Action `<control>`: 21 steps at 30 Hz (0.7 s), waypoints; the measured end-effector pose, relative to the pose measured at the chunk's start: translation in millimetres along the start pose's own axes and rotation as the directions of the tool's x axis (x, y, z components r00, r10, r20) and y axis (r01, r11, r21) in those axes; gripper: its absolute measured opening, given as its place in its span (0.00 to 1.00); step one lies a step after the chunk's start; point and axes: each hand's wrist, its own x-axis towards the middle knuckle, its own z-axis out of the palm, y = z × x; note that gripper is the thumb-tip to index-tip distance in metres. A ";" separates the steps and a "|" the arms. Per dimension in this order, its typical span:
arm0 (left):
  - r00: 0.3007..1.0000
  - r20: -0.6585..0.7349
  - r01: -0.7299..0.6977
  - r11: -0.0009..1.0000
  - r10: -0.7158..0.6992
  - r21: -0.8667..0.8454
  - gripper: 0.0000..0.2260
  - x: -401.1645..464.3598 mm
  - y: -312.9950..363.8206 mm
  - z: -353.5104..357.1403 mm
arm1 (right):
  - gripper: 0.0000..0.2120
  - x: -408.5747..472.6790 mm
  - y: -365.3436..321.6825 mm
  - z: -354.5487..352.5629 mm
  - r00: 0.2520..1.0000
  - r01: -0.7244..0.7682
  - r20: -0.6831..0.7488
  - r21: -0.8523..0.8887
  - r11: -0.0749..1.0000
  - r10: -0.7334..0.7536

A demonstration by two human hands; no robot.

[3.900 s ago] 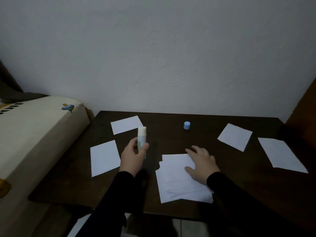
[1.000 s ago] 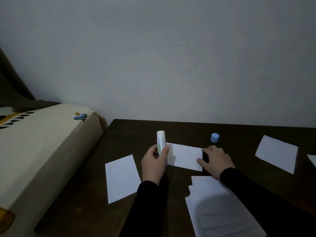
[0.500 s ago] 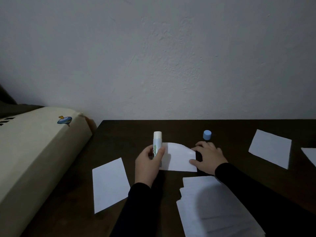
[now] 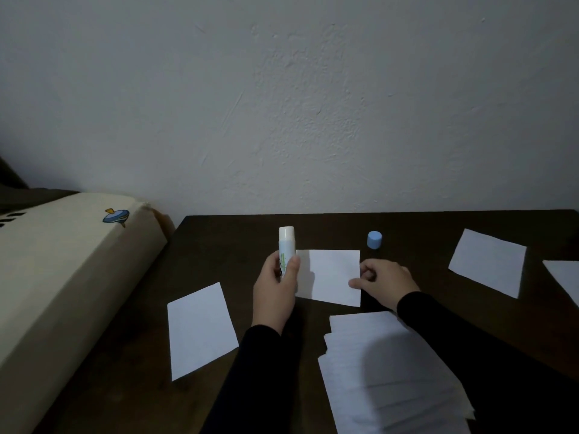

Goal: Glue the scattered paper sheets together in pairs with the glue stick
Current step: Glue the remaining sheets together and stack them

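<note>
Head view, items as I see them. Left hand [image 4: 275, 292]: wrapped around the glue stick [image 4: 287, 249], held upright and uncapped above the dark table [image 4: 238, 233]. Right hand [image 4: 383, 281]: pinching the right edge of a white sheet [image 4: 330, 277], which is lifted beside the stick. Blue cap [image 4: 374, 239]: standing behind that sheet. Loose sheet [image 4: 200, 330]: lying flat at left. Paper stack [image 4: 385, 371]: near edge, under my right sleeve. Another sheet [image 4: 487, 261]: far right.

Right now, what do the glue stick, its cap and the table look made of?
Glue stick: smooth plastic tube, printed label. Blue cap: likely moulded plastic, matte, uniform colour. Table: dark wood or veneer, low sheen; grain not visible in this light.
</note>
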 end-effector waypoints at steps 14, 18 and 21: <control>0.988 0.073 0.150 0.970 -0.139 -0.190 0.15 0.2 -2.1 16.3 | 0.28 -7.2 28.3 -4.4 0.969 0.245 0.083 -0.401 0.883 -0.232; 0.962 0.156 0.265 0.911 -0.225 -0.317 0.15 1.0 -3.5 22.2 | 0.27 -9.6 37.7 -1.6 0.959 0.282 0.099 -0.367 0.887 -0.264; 0.936 0.196 0.351 0.837 -0.294 -0.419 0.19 2.0 -1.4 29.8 | 0.28 -10.1 39.7 -0.8 0.955 0.295 0.092 -0.358 0.886 -0.280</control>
